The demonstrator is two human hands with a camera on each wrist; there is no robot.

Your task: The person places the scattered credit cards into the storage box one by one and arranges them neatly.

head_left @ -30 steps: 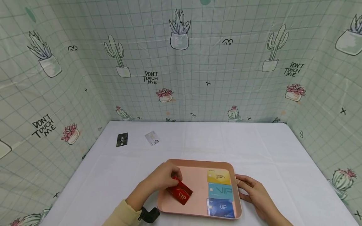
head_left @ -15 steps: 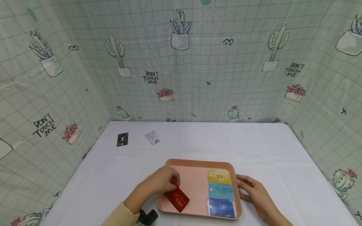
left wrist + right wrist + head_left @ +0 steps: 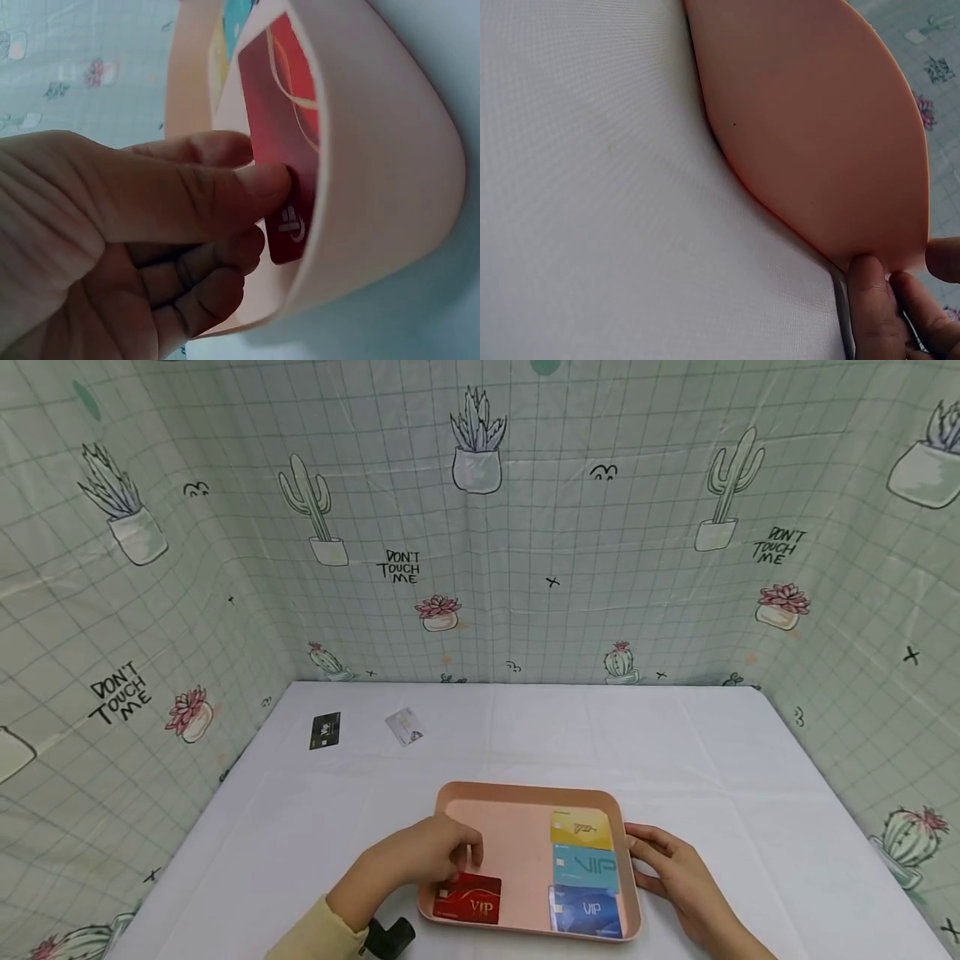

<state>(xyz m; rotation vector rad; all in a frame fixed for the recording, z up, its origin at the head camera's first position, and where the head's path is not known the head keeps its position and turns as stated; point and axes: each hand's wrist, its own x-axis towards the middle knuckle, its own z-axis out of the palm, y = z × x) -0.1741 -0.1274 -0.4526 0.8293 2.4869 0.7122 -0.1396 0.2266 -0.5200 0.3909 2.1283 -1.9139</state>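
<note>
Fingers [image 3: 214,148] touch red card [image 3: 471,902] inside pink tray [image 3: 513,839].

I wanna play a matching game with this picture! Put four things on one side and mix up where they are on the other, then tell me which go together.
Things
1. red card
2. yellow card
3. black card
4. right hand

Places
A. on the white table, beside a pale card
B. touching the outside of the pink tray
C. in the tray, just beyond the teal card
D. at the tray's near left corner

Right pairs: 1-D, 2-C, 3-A, 4-B
</note>
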